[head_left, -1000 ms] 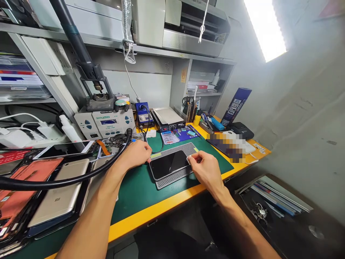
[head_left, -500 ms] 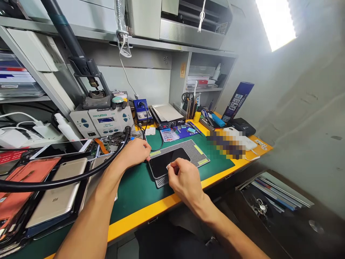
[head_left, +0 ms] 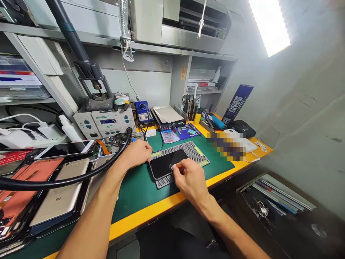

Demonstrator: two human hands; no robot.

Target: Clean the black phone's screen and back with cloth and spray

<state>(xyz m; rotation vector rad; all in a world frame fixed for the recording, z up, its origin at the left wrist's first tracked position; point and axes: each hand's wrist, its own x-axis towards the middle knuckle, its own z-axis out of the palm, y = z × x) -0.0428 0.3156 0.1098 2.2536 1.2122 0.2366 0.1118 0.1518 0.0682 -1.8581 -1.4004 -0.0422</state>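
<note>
Right hand (head_left: 192, 176), pinching white scrap (head_left: 173, 167), has moved inward along the phone (head_left: 165, 164), long axis left-right.

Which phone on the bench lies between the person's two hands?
The black-screened phone on the grey perforated mat, between the left hand and right hand. The gold phone and white-framed phone lie off the mat, farther left.

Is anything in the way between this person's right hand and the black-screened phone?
Only the small white piece pinched in the right hand, at the phone; I can't tell whether it touches the screen. Nothing else visible stands between them: the left hand is off at the phone's left edge.
</note>
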